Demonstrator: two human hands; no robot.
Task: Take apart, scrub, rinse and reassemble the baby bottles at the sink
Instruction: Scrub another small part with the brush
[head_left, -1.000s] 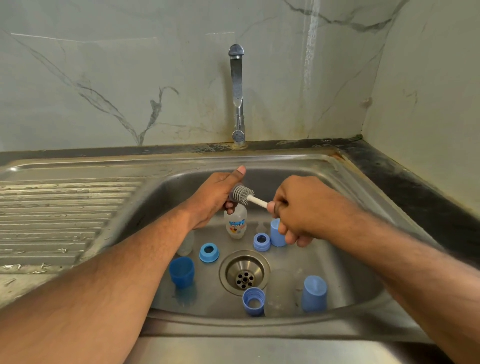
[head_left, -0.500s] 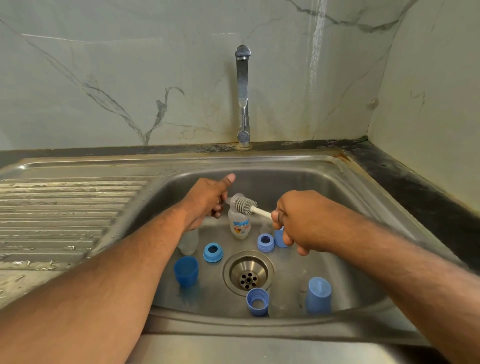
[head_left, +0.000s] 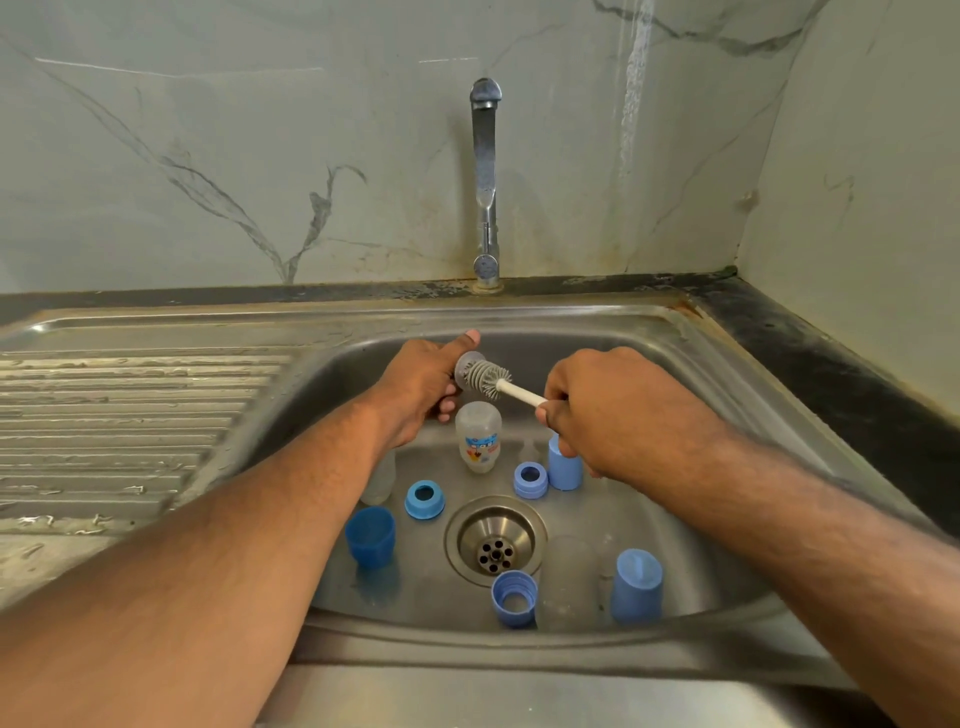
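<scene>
Over the sink basin (head_left: 691, 364), my left hand (head_left: 415, 384) pinches a small translucent grey teat (head_left: 466, 364), thumb raised. My right hand (head_left: 613, 410) grips the white handle of a bottle brush (head_left: 488, 381), and its grey bristle head touches the teat. Below them stands a clear baby bottle with a printed label (head_left: 478, 436). A second clear bottle (head_left: 379, 480) is half hidden behind my left forearm. A third clear bottle (head_left: 566, 582) sits at the front of the basin.
Blue caps (head_left: 370, 535) (head_left: 636, 584) (head_left: 563, 467) and blue screw rings (head_left: 425, 499) (head_left: 530, 479) (head_left: 514, 597) lie around the drain (head_left: 496, 540). The tap (head_left: 485, 182) rises at the back, with no water running. A ribbed drainboard (head_left: 119, 415) lies to the left.
The brush head has stayed at the teat, shifting slightly against it. Both hands keep their hold, and the parts in the basin have not moved.
</scene>
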